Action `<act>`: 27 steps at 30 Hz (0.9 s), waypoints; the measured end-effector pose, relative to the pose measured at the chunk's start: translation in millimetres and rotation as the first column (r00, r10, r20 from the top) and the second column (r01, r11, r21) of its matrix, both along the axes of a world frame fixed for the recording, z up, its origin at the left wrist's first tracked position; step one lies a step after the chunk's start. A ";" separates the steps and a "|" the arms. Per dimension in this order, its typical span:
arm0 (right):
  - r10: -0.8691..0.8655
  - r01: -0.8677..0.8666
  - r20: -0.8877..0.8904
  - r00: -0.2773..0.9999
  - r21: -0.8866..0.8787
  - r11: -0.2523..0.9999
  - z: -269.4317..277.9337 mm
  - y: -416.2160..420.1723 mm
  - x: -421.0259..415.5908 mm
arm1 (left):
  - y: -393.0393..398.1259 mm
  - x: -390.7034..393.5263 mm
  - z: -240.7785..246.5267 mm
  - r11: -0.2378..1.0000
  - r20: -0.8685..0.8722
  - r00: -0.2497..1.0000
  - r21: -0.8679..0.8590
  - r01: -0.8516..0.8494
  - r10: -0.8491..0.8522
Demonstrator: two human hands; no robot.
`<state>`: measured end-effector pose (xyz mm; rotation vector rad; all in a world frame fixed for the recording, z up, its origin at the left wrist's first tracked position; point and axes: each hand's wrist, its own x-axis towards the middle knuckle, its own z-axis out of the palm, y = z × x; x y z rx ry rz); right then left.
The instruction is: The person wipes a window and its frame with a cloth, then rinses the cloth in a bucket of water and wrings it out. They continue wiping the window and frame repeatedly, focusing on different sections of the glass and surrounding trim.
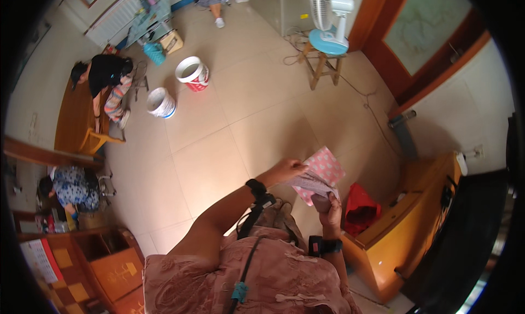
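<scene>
My left hand (289,169) pinches the upper left side of a mauve cloth (313,183), near the edge of a pink sheet or bag with white hearts (326,164). Lower right, my right hand (331,209) grips the cloth's other end, its thumb on top. The cloth crosses in front of the pink heart-patterned piece and partly covers it. Both are held above the tiled floor (213,162), before my feet. Whether the pink piece is a bag or a flat sheet, I cannot tell.
At right stand a red bag (361,209) and a wooden cabinet (381,260) with a black television (455,236). Two buckets (162,103) stand ahead left. A fan (330,39) rests on a wooden stool (322,70); its cord crosses the floor. Other people (108,74) sit or bend farther off.
</scene>
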<state>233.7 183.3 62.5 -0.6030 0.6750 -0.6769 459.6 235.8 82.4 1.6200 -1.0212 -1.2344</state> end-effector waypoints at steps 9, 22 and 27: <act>0.348 -0.380 0.172 0.922 0.213 0.900 -26.0 -4.5 163.4 | 110.8 112.8 4.1 0.981 0.112 0.982 0.112 -0.161 0.149; 0.493 -0.486 0.015 0.870 0.205 0.850 -56.0 32.6 445.6 | 212.7 354.9 -62.9 0.661 -0.171 0.641 0.113 -0.742 0.748; 0.599 -0.593 0.054 0.799 0.238 0.769 -56.2 44.0 537.0 | 215.7 448.0 -72.3 0.652 -0.271 0.600 0.184 -0.735 0.753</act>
